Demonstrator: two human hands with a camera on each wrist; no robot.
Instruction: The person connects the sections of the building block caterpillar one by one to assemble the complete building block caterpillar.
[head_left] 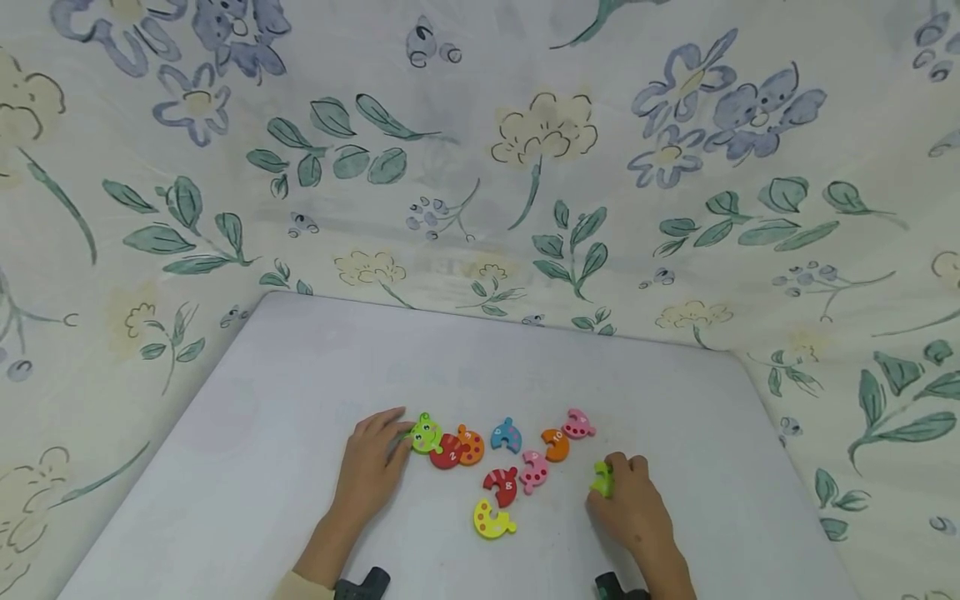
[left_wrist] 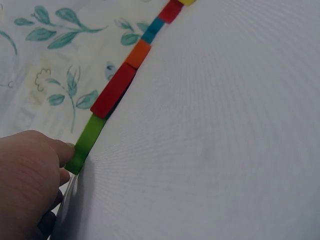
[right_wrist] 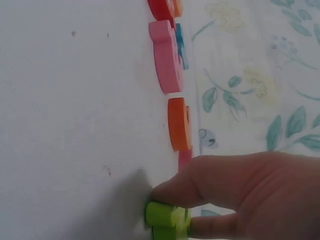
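Green piece (head_left: 602, 481) is right of the others (head_left: 535, 472), pinched by our right hand (head_left: 637, 510); our left hand (head_left: 372, 460) touches the smiling head (head_left: 426, 435), grip unclear. We seem to be joining pieces; next calls for careful aligning.

Beige left sleeve (head_left: 302, 587); black left wrist camera (head_left: 365, 582), rounded end; black right wrist camera (head_left: 611, 586)

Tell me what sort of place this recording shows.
Probably a makeshift indoor tabletop recording spot: a white table, a floral-print backdrop on three sides of it, and colourful caterpillar puzzle pieces lying on top.
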